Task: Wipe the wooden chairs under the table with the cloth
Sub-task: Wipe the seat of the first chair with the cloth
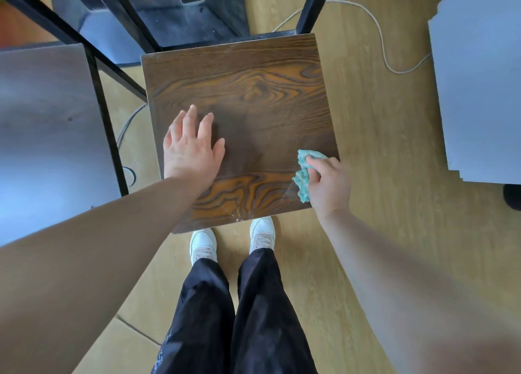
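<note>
A square wooden chair seat [253, 92] with dark brown grain stands on the floor right in front of me. My left hand [191, 148] lies flat on its left half, fingers spread, holding nothing. My right hand [329, 182] grips a crumpled teal cloth [303, 176] and presses it on the seat's near right edge. Pale crumbs or dust show on the seat's front edge, near my shoes.
A dark tabletop [48, 137] with black metal legs [107, 125] stands to the left. A grey-white cabinet or table [479, 92] is at the right. A white cable [380, 35] runs across the wooden floor [380, 148] behind the chair. Another dark surface lies beyond the seat.
</note>
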{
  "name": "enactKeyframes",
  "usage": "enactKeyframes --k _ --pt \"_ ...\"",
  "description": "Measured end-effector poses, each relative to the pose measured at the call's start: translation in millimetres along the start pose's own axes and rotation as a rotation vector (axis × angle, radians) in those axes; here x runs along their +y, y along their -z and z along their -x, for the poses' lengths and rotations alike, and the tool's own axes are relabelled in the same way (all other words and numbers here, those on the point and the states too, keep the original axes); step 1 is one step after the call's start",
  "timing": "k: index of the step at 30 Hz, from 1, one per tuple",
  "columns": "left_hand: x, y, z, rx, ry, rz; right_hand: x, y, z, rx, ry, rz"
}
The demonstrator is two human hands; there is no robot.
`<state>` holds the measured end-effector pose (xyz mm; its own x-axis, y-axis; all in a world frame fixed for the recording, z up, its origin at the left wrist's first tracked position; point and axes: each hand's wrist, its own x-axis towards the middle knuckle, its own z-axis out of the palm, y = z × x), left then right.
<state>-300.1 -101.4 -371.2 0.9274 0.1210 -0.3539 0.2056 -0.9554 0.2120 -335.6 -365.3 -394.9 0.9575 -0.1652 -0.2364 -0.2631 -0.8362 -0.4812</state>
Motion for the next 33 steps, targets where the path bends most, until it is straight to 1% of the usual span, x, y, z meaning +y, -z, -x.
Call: enactKeyframes --k 3,10,14,19,20,22,26,29,31,33 --pt "-17 1 7 -0.003 0.009 0.002 -18 -11 16 -0.053 0.021 0.055" --pt "-37 0 16 0.016 0.042 0.016 -53 -46 58 -0.150 0.178 0.077" --pt "-37 -1 22 0.047 0.029 0.049 -80 -66 83 -0.332 0.257 0.094" --pt "-29 6 30 0.039 0.036 0.026 -86 -60 81 -0.436 0.274 -0.003" --pt "-26 8 30 0.039 0.026 0.012 -80 -54 80 -0.428 0.284 -0.030" --pt "-15 8 29 0.029 0.002 -0.015 -63 -39 80 -0.351 0.277 -0.079" --pt "23 2 21 0.006 -0.060 -0.058 -16 2 73 -0.146 0.162 -0.132" --pt "57 -5 16 0.009 -0.111 -0.039 18 31 55 -0.021 0.065 -0.128" --pt "77 -11 13 0.010 -0.133 -0.030 38 42 40 0.033 -0.004 -0.120" --pt "92 -16 11 0.017 -0.160 -0.029 54 45 27 0.026 -0.060 -0.111"
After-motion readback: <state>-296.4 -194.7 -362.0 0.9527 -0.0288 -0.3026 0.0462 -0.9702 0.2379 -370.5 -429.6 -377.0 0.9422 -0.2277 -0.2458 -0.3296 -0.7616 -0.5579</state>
